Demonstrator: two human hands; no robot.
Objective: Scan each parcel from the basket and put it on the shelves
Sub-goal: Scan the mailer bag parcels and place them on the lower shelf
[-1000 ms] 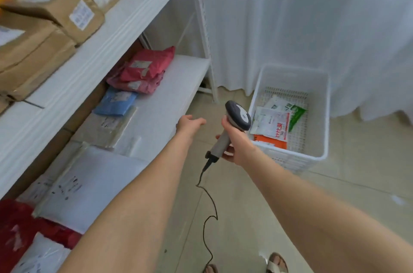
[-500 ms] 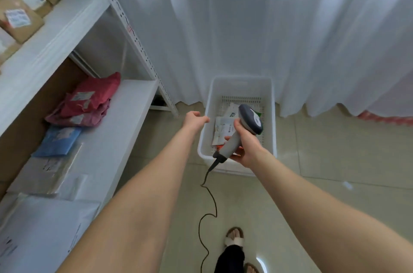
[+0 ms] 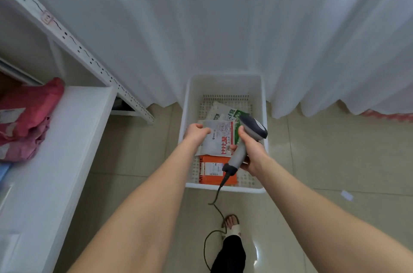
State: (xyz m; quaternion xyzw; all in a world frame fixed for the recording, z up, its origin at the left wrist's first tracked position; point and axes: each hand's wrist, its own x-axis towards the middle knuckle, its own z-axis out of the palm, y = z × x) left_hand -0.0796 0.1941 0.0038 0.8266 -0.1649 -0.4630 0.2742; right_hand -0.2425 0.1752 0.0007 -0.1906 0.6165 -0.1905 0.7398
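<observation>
A white parcel (image 3: 218, 138) with red print is held inside the white basket (image 3: 265, 102), over the middle of its floor. Its left edge is pinched by the left hand (image 3: 196, 133), the fingers (image 3: 204, 130) curled over the top face of the packet. Whether the parcel is lifted clear of what lies beneath cannot be told. An orange parcel (image 3: 212, 171) with a white label is partly covered by its near edge, and a white and green parcel (image 3: 225, 111) is partly covered by its far edge; both lie on the perforated bottom of the basket.

Just beside the white parcel's right edge a grey scanner (image 3: 245, 140) is gripped by the right hand (image 3: 251, 153), all fingers closed round the handle. The dark-topped head of the scanner is held over the right side of the basket, pointing away from the person. A dark cable (image 3: 214, 214) is seen running from the handle's base down over the near rim to the tiled floor (image 3: 335, 161), where it loops beside a sandalled foot (image 3: 232, 224).

The basket is set on the floor against a white curtain (image 3: 223, 26). To the left, a white shelf (image 3: 67, 138) is seen, with pink parcels (image 3: 26, 116) piled at its far end beside a slotted upright (image 3: 78, 47).
</observation>
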